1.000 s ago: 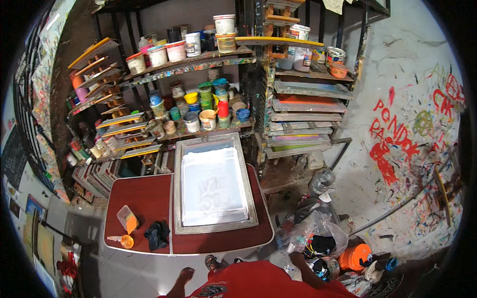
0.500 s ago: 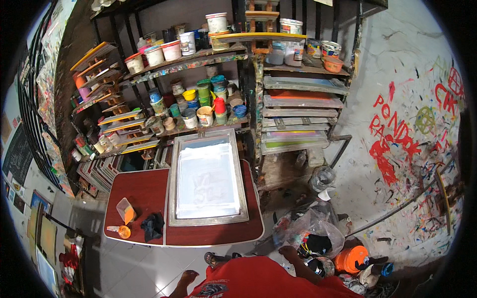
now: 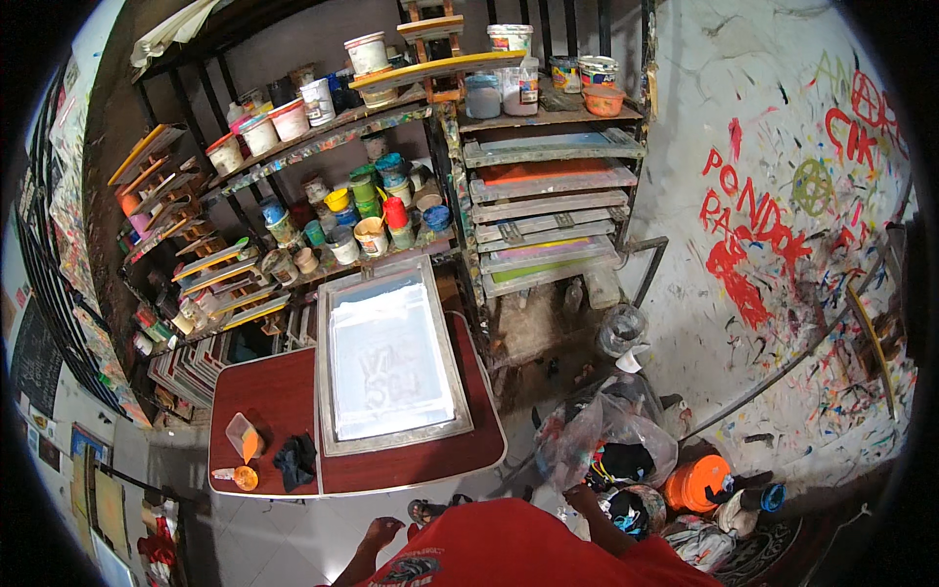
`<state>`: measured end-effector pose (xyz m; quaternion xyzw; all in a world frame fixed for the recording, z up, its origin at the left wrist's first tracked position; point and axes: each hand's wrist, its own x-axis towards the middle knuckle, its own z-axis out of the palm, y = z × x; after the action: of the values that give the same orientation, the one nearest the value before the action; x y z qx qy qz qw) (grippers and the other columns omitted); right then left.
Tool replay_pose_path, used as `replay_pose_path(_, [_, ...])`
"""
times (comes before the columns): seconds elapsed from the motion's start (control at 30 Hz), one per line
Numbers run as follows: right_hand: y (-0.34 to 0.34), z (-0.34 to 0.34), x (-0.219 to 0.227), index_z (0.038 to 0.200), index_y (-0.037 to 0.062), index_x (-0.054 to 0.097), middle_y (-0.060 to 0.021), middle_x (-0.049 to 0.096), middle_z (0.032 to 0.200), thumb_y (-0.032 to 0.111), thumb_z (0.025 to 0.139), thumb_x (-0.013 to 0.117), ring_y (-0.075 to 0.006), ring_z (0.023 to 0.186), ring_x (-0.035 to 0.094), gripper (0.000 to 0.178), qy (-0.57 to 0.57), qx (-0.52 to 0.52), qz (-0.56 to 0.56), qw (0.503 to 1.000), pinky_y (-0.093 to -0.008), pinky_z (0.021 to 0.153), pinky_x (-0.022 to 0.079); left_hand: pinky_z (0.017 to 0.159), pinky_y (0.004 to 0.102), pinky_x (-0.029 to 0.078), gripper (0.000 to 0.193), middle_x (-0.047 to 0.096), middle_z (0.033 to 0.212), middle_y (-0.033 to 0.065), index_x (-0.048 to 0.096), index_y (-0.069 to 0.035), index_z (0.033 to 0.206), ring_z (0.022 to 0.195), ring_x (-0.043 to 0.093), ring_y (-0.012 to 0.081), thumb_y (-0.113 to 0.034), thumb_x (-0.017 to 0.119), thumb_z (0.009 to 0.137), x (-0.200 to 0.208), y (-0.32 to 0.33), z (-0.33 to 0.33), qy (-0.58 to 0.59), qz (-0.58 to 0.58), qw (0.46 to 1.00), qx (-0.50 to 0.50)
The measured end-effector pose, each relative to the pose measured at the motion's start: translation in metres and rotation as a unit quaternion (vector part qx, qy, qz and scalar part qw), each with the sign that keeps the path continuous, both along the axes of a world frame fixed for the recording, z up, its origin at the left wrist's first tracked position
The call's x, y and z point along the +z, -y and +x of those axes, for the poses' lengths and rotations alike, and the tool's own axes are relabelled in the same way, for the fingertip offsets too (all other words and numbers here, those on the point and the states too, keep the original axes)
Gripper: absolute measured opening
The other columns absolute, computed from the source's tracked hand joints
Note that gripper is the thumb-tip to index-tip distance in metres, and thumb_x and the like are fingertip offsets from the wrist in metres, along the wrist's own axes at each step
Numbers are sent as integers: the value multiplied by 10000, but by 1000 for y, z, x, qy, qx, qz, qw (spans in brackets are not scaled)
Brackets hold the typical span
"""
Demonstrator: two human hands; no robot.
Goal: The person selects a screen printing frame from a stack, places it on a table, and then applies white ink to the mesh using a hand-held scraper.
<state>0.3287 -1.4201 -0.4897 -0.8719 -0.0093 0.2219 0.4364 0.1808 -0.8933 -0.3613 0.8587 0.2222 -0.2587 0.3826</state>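
Note:
My left hand (image 3: 382,531) hangs low beside my red shirt, short of the table's front edge; its fingers look loosely bent, with nothing visible in them. On the other side my right hand (image 3: 581,497) hangs near a clear plastic bag (image 3: 606,440) of dark cloth, its fingers mostly hidden. Neither hand touches the table. A screen-printing frame (image 3: 391,372) with a pale mesh and faint lettering lies on the dark red table (image 3: 264,382). Left of it are a clear tub (image 3: 238,430) with orange residue, a small orange-filled cup (image 3: 245,478) and a crumpled black cloth (image 3: 294,462).
Shelves (image 3: 323,137) crowded with paint tubs stand behind the table. A rack of stacked screens (image 3: 553,205) is to their right. On the floor at right lie an orange bucket (image 3: 696,483) and bundled cloth (image 3: 699,543). A paint-spattered wall (image 3: 782,372) rises beyond.
The view has turned and shifted, so shelves and rack sit farther left in it. Both hands appear slightly farther right in the picture, still hanging low. Things on the table are unmoved.

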Motion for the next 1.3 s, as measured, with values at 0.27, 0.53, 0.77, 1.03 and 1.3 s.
replay_pose_path(0.27, [10, -1, -31, 693, 36, 640, -82, 632, 647, 203, 772, 622, -164, 589, 603, 187, 37, -16, -8, 999, -313, 529, 460, 802, 406, 476, 295, 656, 910, 140, 684, -99, 841, 883, 613, 309, -217, 417, 883, -43, -32, 0, 159, -47, 986, 14])
replay_pose_path(0.53, [11, 5, -11, 774, 49, 589, -98, 627, 716, 158, 789, 562, -219, 630, 610, 113, -30, 66, -3, 997, -339, 556, 492, 743, 413, 478, 378, 639, 772, 173, 668, -85, 705, 761, 615, 320, -304, 421, 889, -6, -11, -37, 140, 36, 986, 82])
replay_pose_path(0.77, [-14, 38, 2, 865, 55, 572, -68, 612, 734, 128, 753, 605, -189, 667, 601, 137, -134, 112, 147, 974, -341, 580, 507, 632, 304, 465, 265, 624, 820, 78, 614, -27, 874, 706, 580, 172, -275, 519, 865, -5, -44, -92, 234, -79, 866, 435])
replay_pose_path(1.03, [-94, 50, 33, 948, 58, 574, -54, 597, 743, 160, 794, 598, -174, 634, 583, 186, -166, -8, 85, 983, -290, 515, 460, 721, 340, 433, 338, 579, 921, 36, 508, -143, 1019, 791, 564, 169, -446, 495, 870, 24, -220, -29, 291, -341, 546, 708])
replay_pose_path(1.3, [-186, -14, 69, 822, 42, 626, -115, 618, 865, 80, 764, 564, -250, 740, 619, 93, 148, 308, -119, 932, -344, 618, 508, 517, 293, 406, 309, 534, 822, 59, 399, -127, 1068, 582, 504, 167, -355, 511, 891, -17, -389, 28, 358, -481, 458, 656])
